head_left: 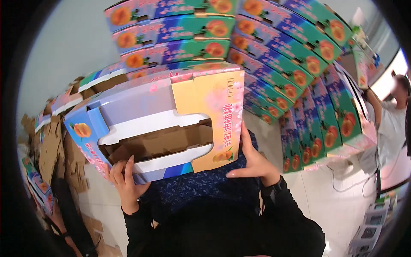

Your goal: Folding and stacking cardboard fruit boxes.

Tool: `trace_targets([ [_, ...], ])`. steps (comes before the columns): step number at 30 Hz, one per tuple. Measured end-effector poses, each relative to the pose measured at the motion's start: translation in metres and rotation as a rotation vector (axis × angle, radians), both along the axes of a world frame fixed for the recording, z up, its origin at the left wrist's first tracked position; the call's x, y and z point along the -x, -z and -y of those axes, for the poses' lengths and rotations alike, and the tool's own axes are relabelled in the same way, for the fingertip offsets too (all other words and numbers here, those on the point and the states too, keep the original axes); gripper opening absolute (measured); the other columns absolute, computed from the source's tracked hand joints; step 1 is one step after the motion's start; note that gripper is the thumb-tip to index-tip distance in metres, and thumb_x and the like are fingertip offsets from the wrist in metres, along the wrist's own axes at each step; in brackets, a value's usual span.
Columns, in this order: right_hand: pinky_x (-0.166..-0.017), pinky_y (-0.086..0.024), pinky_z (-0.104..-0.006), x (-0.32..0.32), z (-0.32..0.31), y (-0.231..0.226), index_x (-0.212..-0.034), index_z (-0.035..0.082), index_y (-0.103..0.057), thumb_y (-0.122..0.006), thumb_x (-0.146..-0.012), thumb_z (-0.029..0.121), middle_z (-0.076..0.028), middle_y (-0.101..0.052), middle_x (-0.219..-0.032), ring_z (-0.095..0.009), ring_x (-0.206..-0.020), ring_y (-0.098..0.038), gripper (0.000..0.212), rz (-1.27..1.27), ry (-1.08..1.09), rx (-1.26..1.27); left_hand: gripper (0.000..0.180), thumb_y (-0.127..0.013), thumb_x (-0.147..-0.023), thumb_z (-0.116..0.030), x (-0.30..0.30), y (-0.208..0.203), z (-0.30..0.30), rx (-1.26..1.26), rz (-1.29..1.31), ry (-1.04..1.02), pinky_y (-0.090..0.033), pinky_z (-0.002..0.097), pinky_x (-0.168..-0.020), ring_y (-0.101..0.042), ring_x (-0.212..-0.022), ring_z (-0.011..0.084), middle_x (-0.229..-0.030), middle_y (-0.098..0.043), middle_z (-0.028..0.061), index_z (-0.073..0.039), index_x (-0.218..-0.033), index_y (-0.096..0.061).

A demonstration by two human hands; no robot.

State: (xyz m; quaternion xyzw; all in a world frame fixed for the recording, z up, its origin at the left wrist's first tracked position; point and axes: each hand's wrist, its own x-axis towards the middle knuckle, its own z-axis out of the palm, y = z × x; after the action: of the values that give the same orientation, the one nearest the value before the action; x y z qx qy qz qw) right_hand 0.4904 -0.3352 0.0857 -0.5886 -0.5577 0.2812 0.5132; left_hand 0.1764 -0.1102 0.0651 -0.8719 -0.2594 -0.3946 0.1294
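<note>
A worker tilts a peach-printed carton [158, 123] in lavender, blue and yellow above a dark blue patterned garment [184, 192], its long cut-out window facing up toward the wearer and its brown inside showing, with nothing visible within. The left hand [126, 183] closes on the lower left edge, fingers bent over the rim by the window. At the other end the right hand [255, 165] lies against the yellow side, thumb and forefinger set wide apart; its remaining fingers are hidden, and whether they grip cannot be told.

Behind the carton rise printed boxes in a tall stack [175, 26] and a slanting stack [278, 55], with another row [325, 124] to the right. Loose brown cardboard [53, 141] lies at left, and a co-worker in pale clothing [390, 124] appears at the right edge above a light tiled floor [299, 201].

The step in hand looks like forming or checking the carton, its walls already standing. The next move probably calls for a firm, even hold at both ends while any loose flap is pressed home, without creasing the thin strips beside the window.
</note>
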Motion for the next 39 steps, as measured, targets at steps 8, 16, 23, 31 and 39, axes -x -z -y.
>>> trace_targets([
  [8,-0.094,-0.047,-0.0329,-0.019,0.047,0.025,-0.145,0.002,-0.022,-0.079,-0.072,0.004,-0.009,-0.050,-0.129,-0.018,-0.116,-0.054,0.093,-0.556,0.141,0.217,0.081,-0.084,-0.048,-0.032,-0.040,0.001,0.011,0.080,-0.113,0.254,-0.026,0.0549,-0.109,-0.048,-0.111,0.0277,-0.113,-0.050,0.0069,-0.016,-0.124,-0.059],
  [16,-0.089,-0.049,-0.0310,-0.020,0.092,0.046,-0.135,-0.001,-0.038,-0.066,-0.071,0.015,-0.008,-0.058,-0.113,-0.019,-0.103,-0.059,0.071,-0.791,0.593,-0.131,0.087,-0.081,-0.065,-0.036,-0.094,-0.016,0.011,-0.084,0.055,0.447,-0.007,0.0617,-0.114,-0.031,-0.138,0.0349,-0.136,-0.050,0.0122,-0.022,-0.141,-0.040],
  [23,-0.086,-0.052,-0.0445,-0.057,0.176,0.012,-0.132,-0.002,-0.036,-0.054,-0.088,0.032,-0.020,-0.058,-0.109,-0.033,-0.096,-0.063,0.058,-0.617,0.536,-0.854,0.079,-0.075,-0.076,-0.028,-0.119,-0.035,0.011,-0.123,0.473,0.401,-0.019,0.0592,-0.111,-0.031,-0.137,0.0429,-0.142,-0.041,0.0202,-0.016,-0.141,-0.033],
  [31,-0.098,-0.047,-0.0500,-0.013,0.181,-0.138,-0.135,0.004,-0.042,-0.046,-0.095,0.042,-0.014,-0.054,-0.129,-0.032,-0.116,-0.056,0.055,-0.171,1.445,-1.112,0.039,-0.067,-0.075,-0.005,-0.132,-0.025,0.010,0.213,0.297,0.587,-0.031,0.0530,-0.108,-0.053,-0.119,0.0359,-0.116,-0.060,0.0134,-0.007,-0.114,-0.058],
  [39,-0.101,-0.045,-0.0517,-0.015,0.258,-0.178,-0.137,0.001,-0.041,-0.044,-0.096,0.039,-0.020,-0.051,-0.134,-0.036,-0.120,-0.054,0.056,-0.254,1.070,-1.050,0.030,-0.067,-0.075,-0.005,-0.143,-0.019,0.014,0.318,0.253,0.679,-0.039,0.0505,-0.100,-0.060,-0.107,0.0317,-0.106,-0.063,0.0092,-0.009,-0.105,-0.063],
])
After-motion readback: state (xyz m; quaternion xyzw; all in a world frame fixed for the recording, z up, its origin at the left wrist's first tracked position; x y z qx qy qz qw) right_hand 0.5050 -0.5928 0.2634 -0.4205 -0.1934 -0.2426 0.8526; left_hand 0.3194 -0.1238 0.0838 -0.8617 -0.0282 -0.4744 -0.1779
